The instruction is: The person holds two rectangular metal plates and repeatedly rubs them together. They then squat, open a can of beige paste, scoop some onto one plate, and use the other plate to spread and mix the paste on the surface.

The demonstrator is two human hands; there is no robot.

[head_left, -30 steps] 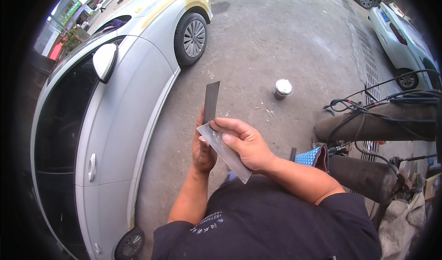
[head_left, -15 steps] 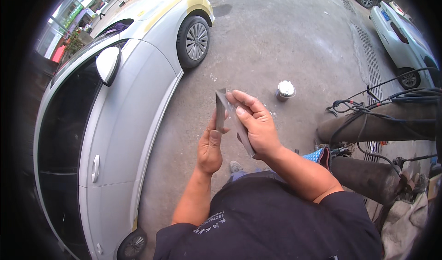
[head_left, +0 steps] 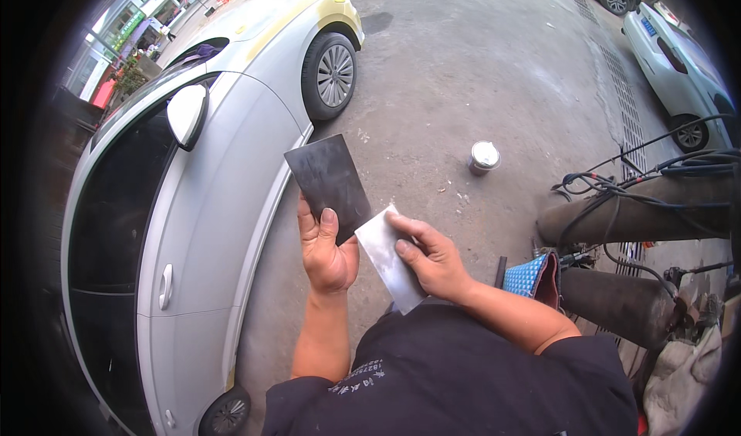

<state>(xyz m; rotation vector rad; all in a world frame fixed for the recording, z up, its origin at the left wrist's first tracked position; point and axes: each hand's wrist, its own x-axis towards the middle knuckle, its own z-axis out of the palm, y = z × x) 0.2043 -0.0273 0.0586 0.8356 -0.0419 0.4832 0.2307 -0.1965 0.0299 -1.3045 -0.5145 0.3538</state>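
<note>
A dark, flat rectangular plate (head_left: 330,181) is gripped in my left hand (head_left: 329,257), the thumb lying over its face and the fingers behind it. My right hand (head_left: 438,262) pinches a pale grey, thin rectangular plate (head_left: 384,252) by its right edge, thumb in front. That pale plate has whitish smears and tilts down to the right. Its upper left corner comes close to the lower end of the dark plate; whether they touch I cannot tell. On the floor ahead stands a round can (head_left: 484,158) with white material at its top.
A silver car (head_left: 208,227) with yellowish patches at its front stands along my left. To the right, large dark cylinders (head_left: 617,301) lie with cables (head_left: 617,177) over them, beside a blue patterned cloth (head_left: 532,275). A white car (head_left: 675,57) is parked farther right, past a floor grate (head_left: 624,92).
Both plates have turned from nearly edge-on to showing their broad faces. My left hand has moved left with the dark plate; the pale plate has come lower.
</note>
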